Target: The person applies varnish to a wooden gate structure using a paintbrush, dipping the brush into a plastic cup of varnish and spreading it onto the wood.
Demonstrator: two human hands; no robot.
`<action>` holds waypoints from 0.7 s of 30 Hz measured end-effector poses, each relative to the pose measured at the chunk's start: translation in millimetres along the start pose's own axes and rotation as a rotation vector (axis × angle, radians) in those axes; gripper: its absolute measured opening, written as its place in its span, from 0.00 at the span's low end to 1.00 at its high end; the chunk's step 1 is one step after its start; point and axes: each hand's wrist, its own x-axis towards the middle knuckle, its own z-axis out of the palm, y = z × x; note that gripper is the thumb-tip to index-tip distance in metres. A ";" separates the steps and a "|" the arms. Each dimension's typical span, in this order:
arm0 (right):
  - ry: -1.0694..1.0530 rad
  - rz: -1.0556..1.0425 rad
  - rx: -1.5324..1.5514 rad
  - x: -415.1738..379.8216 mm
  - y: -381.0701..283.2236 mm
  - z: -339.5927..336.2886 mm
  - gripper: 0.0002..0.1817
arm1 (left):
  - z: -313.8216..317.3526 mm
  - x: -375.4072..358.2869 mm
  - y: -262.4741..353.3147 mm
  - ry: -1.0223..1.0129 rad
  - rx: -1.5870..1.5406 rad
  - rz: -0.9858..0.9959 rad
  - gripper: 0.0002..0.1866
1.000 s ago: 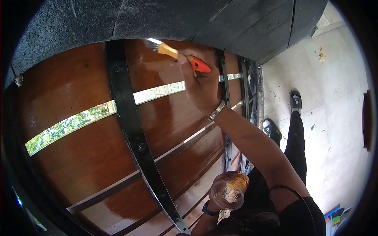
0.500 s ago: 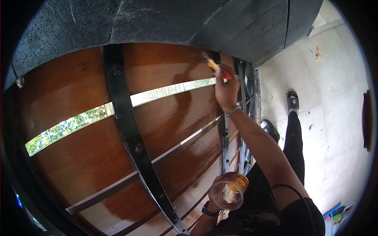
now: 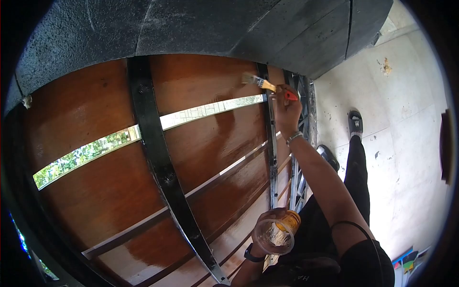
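Note:
My right hand grips a paintbrush with a wooden ferrule end and a red handle. Its bristles touch the top plank of a brown wooden gate, near a thin black metal bar. My left hand holds a clear plastic cup with amber varnish low in front of my body. The planks look glossy and wet in places. A watch sits on my left wrist and a bracelet on my right.
A wide black metal strap runs down the gate. Dark rough stone tops it. Slits between planks show greenery outside. My legs and sandals stand on a pale concrete floor at right.
My right hand swept the brush from the middle of the top plank rightward to the thin metal bar, then turned so the bristles point left. The cup hand stayed still.

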 end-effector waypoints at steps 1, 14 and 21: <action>0.002 0.001 0.000 7.4 4.1 -2.3 0.08 | 1.2 0.5 -0.1 0.001 -0.029 -0.018 0.34; -0.246 0.073 0.332 -22.6 -84.2 15.8 0.12 | 8.8 2.8 6.4 0.069 -0.279 -0.216 0.34; -0.078 0.128 -0.125 -0.7 -37.5 -11.6 0.11 | 20.2 14.8 42.6 0.036 -0.127 -0.109 0.36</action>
